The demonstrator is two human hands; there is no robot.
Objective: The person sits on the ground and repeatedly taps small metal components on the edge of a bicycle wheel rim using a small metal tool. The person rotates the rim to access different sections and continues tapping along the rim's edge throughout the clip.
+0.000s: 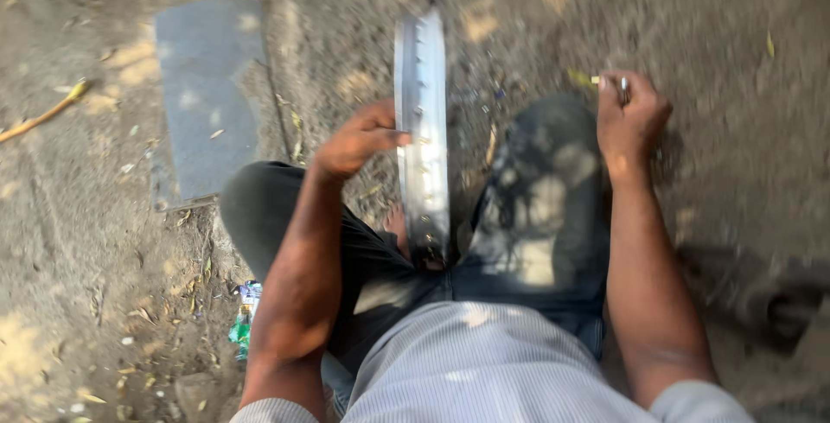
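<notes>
Our left hand (359, 139) grips the silver wheel rim (422, 129), which stands upright between our knees. Right of the rim, our right hand (631, 116) is closed around a small metal tool (622, 86). A grey slab (207, 95) lies left of the rim.

Just the one camera here, strapped to my head and pointing pretty much straight down over my lap. It's close in: my forearms and knees fill the lower half. The metal wheel rim (422, 129) stands dead centre, dirt ground all round it, a grey slab (207, 95) up left of it. Bit blurry.
</notes>
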